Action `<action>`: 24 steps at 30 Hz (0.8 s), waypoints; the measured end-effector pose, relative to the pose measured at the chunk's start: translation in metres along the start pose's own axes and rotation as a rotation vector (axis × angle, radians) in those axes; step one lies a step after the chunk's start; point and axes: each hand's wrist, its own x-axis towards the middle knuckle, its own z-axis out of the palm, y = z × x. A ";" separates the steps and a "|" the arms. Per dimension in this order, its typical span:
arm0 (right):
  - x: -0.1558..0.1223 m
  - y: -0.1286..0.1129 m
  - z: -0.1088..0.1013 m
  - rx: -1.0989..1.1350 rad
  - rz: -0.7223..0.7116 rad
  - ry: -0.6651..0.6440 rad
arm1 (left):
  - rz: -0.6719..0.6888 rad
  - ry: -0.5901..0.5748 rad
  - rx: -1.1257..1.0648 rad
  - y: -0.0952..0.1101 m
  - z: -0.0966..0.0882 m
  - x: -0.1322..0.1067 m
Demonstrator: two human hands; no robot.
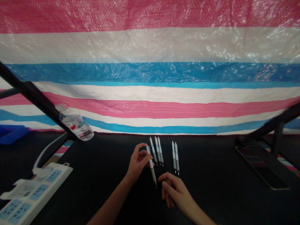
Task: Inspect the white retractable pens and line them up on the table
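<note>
Power strip sits far left on the black surface; your left hand grips one pen narrowly, with three pens just beside it, and two pens lie apart, near your open, empty right hand.

My bare left forearm at 7 o'clock, my bare right forearm at 5 o'clock, slim tapering fingers

Three pens are laid left of two further pens on the counter; a power strip is placed at far left, a tablet at far right, and a tarpaulin is hung behind.
</note>
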 end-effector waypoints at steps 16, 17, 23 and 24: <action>-0.001 -0.001 0.001 -0.023 0.006 -0.002 | 0.266 0.235 0.432 -0.014 -0.009 0.004; -0.001 -0.002 0.001 -0.027 0.005 -0.003 | 0.272 0.211 0.449 -0.014 -0.010 0.005; -0.001 -0.003 0.002 -0.049 -0.002 -0.013 | 0.382 -0.042 0.656 -0.014 -0.008 0.001; -0.002 -0.003 0.002 -0.055 -0.006 -0.011 | 0.405 -0.081 0.701 -0.013 -0.008 0.000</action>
